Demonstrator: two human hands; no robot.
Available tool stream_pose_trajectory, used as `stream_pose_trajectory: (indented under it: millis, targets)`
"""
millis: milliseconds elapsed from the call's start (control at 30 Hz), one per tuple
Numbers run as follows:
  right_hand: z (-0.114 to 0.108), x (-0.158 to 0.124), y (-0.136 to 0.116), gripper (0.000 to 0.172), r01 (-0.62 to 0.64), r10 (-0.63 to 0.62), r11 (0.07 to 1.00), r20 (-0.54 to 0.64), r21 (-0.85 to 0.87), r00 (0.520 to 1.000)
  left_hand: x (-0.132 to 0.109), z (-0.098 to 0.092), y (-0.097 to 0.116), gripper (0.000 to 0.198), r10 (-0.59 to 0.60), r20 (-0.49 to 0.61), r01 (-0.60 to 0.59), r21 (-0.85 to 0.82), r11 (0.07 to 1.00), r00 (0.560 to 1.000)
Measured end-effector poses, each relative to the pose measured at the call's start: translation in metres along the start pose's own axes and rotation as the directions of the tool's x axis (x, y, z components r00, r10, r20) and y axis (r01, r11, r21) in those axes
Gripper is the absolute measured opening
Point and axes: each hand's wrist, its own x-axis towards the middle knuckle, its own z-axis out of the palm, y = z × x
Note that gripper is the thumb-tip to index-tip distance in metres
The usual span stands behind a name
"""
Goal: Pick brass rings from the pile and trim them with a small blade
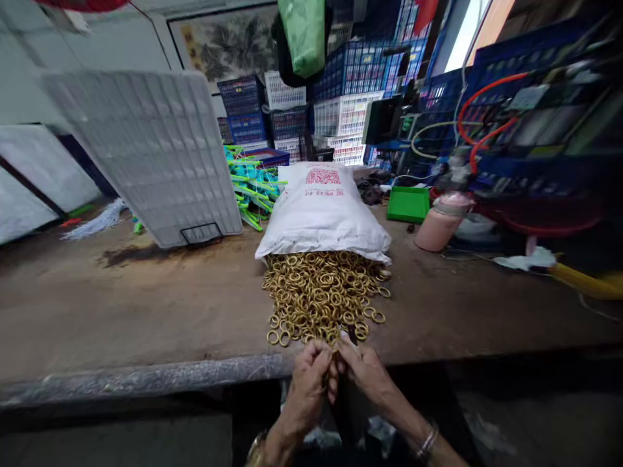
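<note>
A heap of gold-coloured rings (321, 292) spills from the mouth of a white woven sack (326, 214) onto the table. At the heap's near side, just over the table's front edge, both hands meet with fingers closed. My left hand (307, 379) is curled, its thumb and forefinger pinched together. My right hand (365, 373) pinches against it from the other side, with something white around its thumb or finger. Between the fingertips is a small thing, perhaps gold-coloured, too hidden to name. Several loose rings lie close to the fingertips.
A pale ribbed plastic panel (146, 155) stands tilted at left. Behind it are green and turquoise plastic pieces (250, 188). A green tray (409, 204) and a pink bottle (442, 220) stand right of the sack. Stacked crates (348, 117) fill the back.
</note>
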Motion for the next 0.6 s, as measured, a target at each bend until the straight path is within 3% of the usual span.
stream_pose_trajectory:
  millis: [300,500,600]
  targets:
    - [-0.002,-0.006,-0.015,0.034,0.152,-0.152,0.987,-0.008,-0.062,0.988,0.002,-0.001,0.004,0.035,-0.035,0.028,0.033,0.07,0.997,0.999]
    - [-0.005,-0.004,-0.018,0.035,0.134,-0.136,0.988,-0.02,-0.074,0.991,-0.001,0.0,0.004,0.032,-0.045,0.028,0.044,0.044,0.998,0.999]
    - [-0.007,-0.003,-0.015,0.031,0.152,-0.166,0.973,-0.063,-0.175,0.984,-0.002,0.0,0.003,0.03,-0.046,0.011,0.046,0.025,0.999,0.999]
